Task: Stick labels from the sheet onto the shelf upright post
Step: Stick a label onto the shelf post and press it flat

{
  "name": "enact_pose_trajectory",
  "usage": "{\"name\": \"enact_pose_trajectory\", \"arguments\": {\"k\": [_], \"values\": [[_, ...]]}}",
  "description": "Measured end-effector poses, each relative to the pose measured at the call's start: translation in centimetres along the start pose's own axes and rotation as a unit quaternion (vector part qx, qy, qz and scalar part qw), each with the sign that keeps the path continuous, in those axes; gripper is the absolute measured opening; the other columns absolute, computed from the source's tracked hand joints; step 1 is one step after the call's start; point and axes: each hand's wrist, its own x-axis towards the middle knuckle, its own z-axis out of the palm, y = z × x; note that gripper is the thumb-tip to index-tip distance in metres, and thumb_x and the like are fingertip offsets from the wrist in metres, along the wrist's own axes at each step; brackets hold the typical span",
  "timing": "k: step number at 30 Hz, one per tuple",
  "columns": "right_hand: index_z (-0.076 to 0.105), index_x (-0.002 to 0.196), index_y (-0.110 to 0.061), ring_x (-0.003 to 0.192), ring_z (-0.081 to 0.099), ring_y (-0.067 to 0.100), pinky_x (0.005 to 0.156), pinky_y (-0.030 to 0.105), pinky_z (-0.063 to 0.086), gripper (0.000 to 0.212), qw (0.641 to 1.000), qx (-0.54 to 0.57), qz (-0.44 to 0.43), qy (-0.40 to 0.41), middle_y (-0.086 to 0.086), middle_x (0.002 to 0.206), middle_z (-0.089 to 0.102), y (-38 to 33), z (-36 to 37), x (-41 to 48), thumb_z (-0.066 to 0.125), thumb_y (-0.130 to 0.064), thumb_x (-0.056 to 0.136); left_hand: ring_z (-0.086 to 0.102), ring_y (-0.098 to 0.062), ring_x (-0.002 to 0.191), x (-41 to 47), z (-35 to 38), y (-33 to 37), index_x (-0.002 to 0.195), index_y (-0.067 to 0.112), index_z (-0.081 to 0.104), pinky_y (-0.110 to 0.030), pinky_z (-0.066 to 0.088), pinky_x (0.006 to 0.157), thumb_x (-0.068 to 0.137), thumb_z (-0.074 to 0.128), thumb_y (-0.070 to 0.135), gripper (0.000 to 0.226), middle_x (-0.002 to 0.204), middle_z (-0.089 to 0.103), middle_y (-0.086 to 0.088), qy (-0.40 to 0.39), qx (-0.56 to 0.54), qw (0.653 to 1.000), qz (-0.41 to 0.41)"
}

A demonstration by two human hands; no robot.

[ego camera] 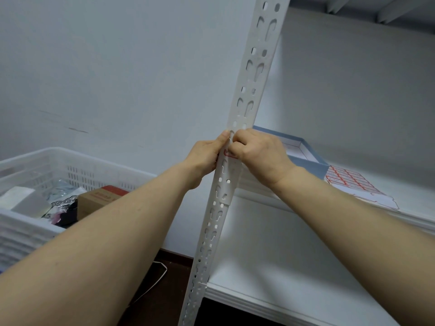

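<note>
The white perforated upright post (255, 74) runs from top right down to the bottom middle. Both hands meet on it at mid height. My left hand (207, 152) holds the post's left edge, thumb pointing up along it. My right hand (257, 151) has its fingers curled against the post's front, pressing a red-bordered label (227, 153) whose lower left corner shows under the fingers. The label sheet (353, 182), printed with a red grid, lies on the white shelf (409, 208) at the right.
A grey-blue open box (303, 154) stands on the shelf behind my right hand. A white plastic crate (35, 165) at the left holds a cardboard box and packets. A lower shelf board (282, 292) sits below. A white cable lies on the dark floor.
</note>
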Motion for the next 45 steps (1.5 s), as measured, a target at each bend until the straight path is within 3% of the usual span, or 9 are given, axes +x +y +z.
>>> {"name": "enact_pose_trajectory", "arguments": {"k": [4, 10, 22, 29, 32, 36, 38, 40, 45], "values": [[0.060, 0.060, -0.005, 0.049, 0.052, 0.024, 0.046, 0.017, 0.021, 0.021, 1.000, -0.008, -0.007, -0.007, 0.007, 0.060, 0.055, 0.0, -0.1, -0.2, 0.080, -0.001, 0.057, 0.061, -0.014, 0.076, 0.0, 0.0, 0.1, 0.080, 0.013, 0.066, -0.027, 0.051, 0.087, 0.092, 0.052, 0.049, 0.040, 0.083, 0.066, -0.004, -0.001, 0.006, 1.000, -0.003], [0.060, 0.059, -0.008, 0.049, 0.053, 0.023, 0.047, 0.019, 0.018, 0.010, 1.000, -0.009, -0.015, 0.009, 0.005, 0.059, 0.055, -0.2, -0.2, -0.1, 0.066, -0.005, 0.065, 0.058, -0.017, 0.080, 0.2, -0.1, 0.0, 0.078, 0.012, 0.065, -0.035, 0.048, 0.096, 0.089, 0.053, 0.053, 0.044, 0.084, 0.064, -0.006, 0.002, 0.026, 1.000, -0.006], [0.061, 0.063, -0.005, 0.051, 0.054, 0.025, 0.043, 0.021, 0.025, 0.011, 1.000, 0.012, -0.015, 0.008, 0.007, 0.062, 0.056, -0.1, -0.1, -0.2, 0.073, -0.005, 0.065, 0.061, -0.011, 0.071, 0.2, -0.2, -0.1, 0.071, 0.017, 0.066, -0.029, 0.050, 0.091, 0.090, 0.053, 0.052, 0.042, 0.070, 0.066, 0.003, -0.007, 0.025, 1.000, -0.003], [0.061, 0.062, -0.007, 0.052, 0.053, 0.024, 0.047, 0.021, 0.020, 0.013, 1.000, -0.002, -0.017, 0.020, 0.006, 0.062, 0.056, -0.3, -0.2, -0.2, 0.073, -0.008, 0.066, 0.059, -0.015, 0.075, 0.3, -0.3, -0.1, 0.072, 0.016, 0.066, -0.035, 0.048, 0.095, 0.089, 0.053, 0.053, 0.043, 0.072, 0.064, 0.001, -0.006, 0.030, 1.000, -0.005], [0.061, 0.065, -0.007, 0.054, 0.054, 0.024, 0.043, 0.022, 0.026, 0.020, 1.000, 0.015, -0.020, 0.007, 0.007, 0.064, 0.057, -0.3, 0.0, -0.5, 0.081, -0.004, 0.063, 0.060, -0.013, 0.074, 0.2, -0.2, -0.1, 0.077, 0.014, 0.067, -0.033, 0.049, 0.094, 0.090, 0.053, 0.052, 0.042, 0.075, 0.066, 0.000, -0.010, 0.028, 1.000, -0.002], [0.065, 0.077, -0.008, 0.067, 0.061, 0.028, 0.047, 0.024, 0.040, 0.009, 0.984, 0.150, 0.101, -0.014, 0.007, 0.078, 0.062, 0.2, -0.1, -1.6, 0.071, -0.005, 0.070, 0.061, -0.019, 0.085, 0.3, -0.3, -0.3, 0.088, 0.009, 0.070, -0.036, 0.047, 0.097, 0.087, 0.053, 0.056, 0.050, 0.098, 0.071, -0.012, 0.001, 0.032, 0.999, -0.008], [0.068, 0.080, -0.007, 0.070, 0.063, 0.028, 0.051, 0.032, 0.051, 0.005, 0.959, 0.215, 0.179, 0.035, 0.009, 0.082, 0.065, 0.5, -0.5, -2.0, 0.065, -0.010, 0.076, 0.054, -0.019, 0.084, 0.3, -0.3, -0.3, 0.090, 0.011, 0.066, -0.036, 0.045, 0.097, 0.082, 0.055, 0.062, 0.053, 0.093, 0.067, -0.011, 0.002, 0.030, 0.999, -0.013], [0.071, 0.079, -0.008, 0.068, 0.063, 0.027, 0.049, 0.032, 0.051, 0.010, 0.958, 0.199, 0.202, 0.049, 0.008, 0.081, 0.065, 0.4, -0.7, -2.0, 0.066, -0.016, 0.076, 0.053, -0.019, 0.084, 0.3, -0.3, -0.3, 0.090, 0.011, 0.065, -0.037, 0.046, 0.097, 0.083, 0.055, 0.062, 0.052, 0.091, 0.065, -0.009, 0.000, 0.028, 1.000, -0.014], [0.072, 0.070, -0.014, 0.058, 0.057, 0.026, 0.049, 0.026, 0.043, 0.011, 0.991, 0.098, 0.088, 0.037, 0.004, 0.068, 0.062, 0.2, 0.1, -1.1, 0.079, -0.021, 0.065, 0.064, -0.019, 0.088, 0.2, -0.4, -0.2, 0.083, 0.013, 0.070, -0.036, 0.049, 0.097, 0.089, 0.052, 0.054, 0.045, 0.101, 0.072, -0.012, -0.008, 0.027, 1.000, -0.011]]}}
